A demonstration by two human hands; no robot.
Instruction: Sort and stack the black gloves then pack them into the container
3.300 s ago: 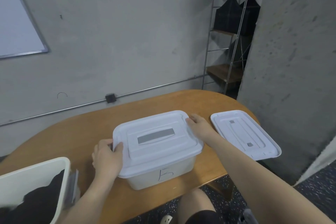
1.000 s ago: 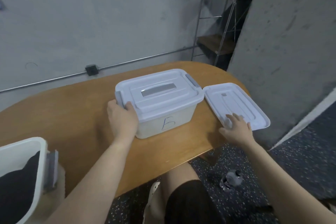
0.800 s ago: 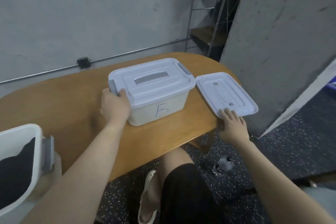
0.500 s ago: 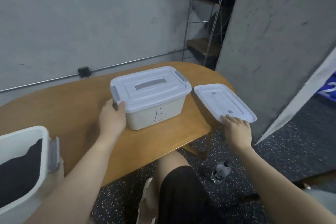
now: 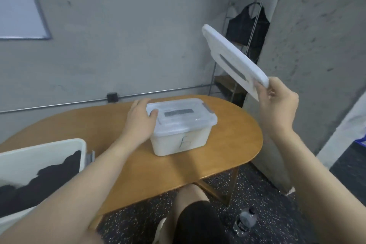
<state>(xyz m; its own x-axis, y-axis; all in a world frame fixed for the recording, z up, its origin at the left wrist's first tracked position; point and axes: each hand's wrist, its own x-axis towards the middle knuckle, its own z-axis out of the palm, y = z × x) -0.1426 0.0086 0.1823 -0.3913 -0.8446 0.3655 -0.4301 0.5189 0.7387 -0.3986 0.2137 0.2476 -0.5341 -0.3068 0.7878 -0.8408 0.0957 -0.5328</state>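
The raised right hand (image 5: pixel 277 103) pinches a loose white plastic lid (image 5: pixel 233 61) tilted overhead, while the left hand (image 5: pixel 141 120) grips the lidded white plastic container (image 5: pixel 182 134).

Grey concrete wall (image 5: pixel 138 35), speckled dark floor (image 5: pixel 267 204), wooden table (image 5: pixel 227 144).
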